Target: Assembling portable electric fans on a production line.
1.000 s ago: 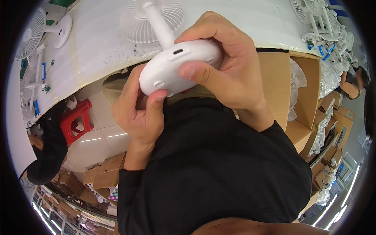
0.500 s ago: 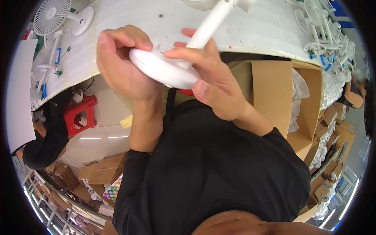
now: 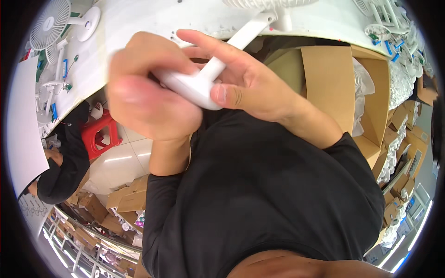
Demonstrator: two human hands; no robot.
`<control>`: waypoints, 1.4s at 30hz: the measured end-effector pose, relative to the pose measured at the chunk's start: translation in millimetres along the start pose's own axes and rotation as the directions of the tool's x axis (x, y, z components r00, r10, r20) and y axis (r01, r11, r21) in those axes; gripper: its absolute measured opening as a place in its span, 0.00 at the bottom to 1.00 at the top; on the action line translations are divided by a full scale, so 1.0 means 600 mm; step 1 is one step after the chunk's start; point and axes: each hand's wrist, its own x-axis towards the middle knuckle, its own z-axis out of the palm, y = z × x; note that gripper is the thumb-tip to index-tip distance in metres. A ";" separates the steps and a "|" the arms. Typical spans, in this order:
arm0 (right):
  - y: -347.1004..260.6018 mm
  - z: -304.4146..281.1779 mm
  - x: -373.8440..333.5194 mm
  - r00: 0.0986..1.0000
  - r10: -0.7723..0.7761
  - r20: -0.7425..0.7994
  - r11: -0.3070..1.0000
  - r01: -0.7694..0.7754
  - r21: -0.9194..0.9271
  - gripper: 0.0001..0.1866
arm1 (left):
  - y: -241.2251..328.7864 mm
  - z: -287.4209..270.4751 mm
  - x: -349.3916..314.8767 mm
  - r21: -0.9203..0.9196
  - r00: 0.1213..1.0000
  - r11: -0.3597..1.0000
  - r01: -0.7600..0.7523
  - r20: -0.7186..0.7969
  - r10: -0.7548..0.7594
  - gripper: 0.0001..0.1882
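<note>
Your right hand (image 3: 255, 95) grasps the white fan (image 3: 244, 38) at twelve o'clock; your left hand (image 3: 148, 95), blurred, covers its base (image 3: 193, 89), grip unclear. Should your right slacken, the head (image 3: 269, 3) could strike the bench (image 3: 134, 21).

An assembly workshop; white fans (image 3: 50, 25) on a worktable (image 3: 125, 23); cardboard boxes (image 3: 327, 88) alongside
</note>
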 end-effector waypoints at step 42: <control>0.013 0.004 0.027 0.957 0.196 0.214 0.975 -0.166 -0.147 0.51 | 0.010 -0.049 -0.024 -0.200 0.961 0.951 0.238 0.192 -0.200 0.17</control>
